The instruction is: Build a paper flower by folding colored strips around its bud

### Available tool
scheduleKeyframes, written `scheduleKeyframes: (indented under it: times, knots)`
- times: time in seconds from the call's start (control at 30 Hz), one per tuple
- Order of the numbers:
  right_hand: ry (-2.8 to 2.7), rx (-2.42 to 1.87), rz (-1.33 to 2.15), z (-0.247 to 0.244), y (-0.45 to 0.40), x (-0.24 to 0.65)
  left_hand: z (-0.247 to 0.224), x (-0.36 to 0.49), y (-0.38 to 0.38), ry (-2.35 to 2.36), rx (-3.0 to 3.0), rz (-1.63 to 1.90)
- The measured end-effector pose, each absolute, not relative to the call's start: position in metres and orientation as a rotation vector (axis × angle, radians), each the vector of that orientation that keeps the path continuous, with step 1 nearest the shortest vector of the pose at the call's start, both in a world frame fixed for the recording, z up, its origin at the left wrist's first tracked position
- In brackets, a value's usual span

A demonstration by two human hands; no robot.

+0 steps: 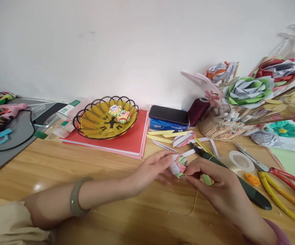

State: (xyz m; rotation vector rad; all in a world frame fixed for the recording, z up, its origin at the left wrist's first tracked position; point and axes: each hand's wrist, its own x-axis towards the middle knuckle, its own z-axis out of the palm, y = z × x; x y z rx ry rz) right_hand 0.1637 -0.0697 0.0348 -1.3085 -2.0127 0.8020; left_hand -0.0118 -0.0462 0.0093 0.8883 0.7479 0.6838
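A small folded paper flower (176,166) in white, pink and green is held up over the wooden table, between both hands. My left hand (157,166) is closed around its left side, with some fingers hidden behind it. My right hand (211,177) pinches the flower's lower right edge between thumb and fingers. A green strip (207,179) shows by the right palm, and a thin string (195,204) hangs below onto the table. Behind the hands lie yellow paper strips (160,139) and a dark green-handled tool (251,194).
A yellow basket (93,126) with two small paper flowers stands on red paper (134,143). A phone (169,115) rests on a blue tissue pack (167,126). At right are scissors (254,161), a white spool (241,160), yellow-handled pliers (277,197) and a flower basket (216,129). A pink glue gun (11,110) lies left.
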Motion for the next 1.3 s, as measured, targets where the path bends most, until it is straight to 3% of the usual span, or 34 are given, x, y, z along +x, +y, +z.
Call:
scheduleKeyframes:
  times: [0.13, 0.27, 0.5, 0.87, 1.3]
  knots:
    - [-2.146, -1.149, 0.639, 0.034, -0.074, 0.164, 0.011, -0.014, -0.042, 0.738, 0.787, 0.724]
    - [-1.888, -1.257, 0.562, 0.034, -0.076, 0.171, 0.013, -0.016, -0.041, 0.632, 0.734, 0.804]
    - [-1.808, -1.437, 0.824, 0.036, -0.075, 0.167, 0.016, -0.018, -0.044, 0.471, 0.742, 0.791]
    - [-1.961, -1.414, 0.770, 0.037, -0.076, 0.154, 0.017, -0.011, -0.047, 0.642, 0.747, 0.819]
    - [-1.757, -1.507, 1.011, 0.035, -0.072, 0.155, 0.015, -0.011, -0.048, 0.661, 0.842, 0.835]
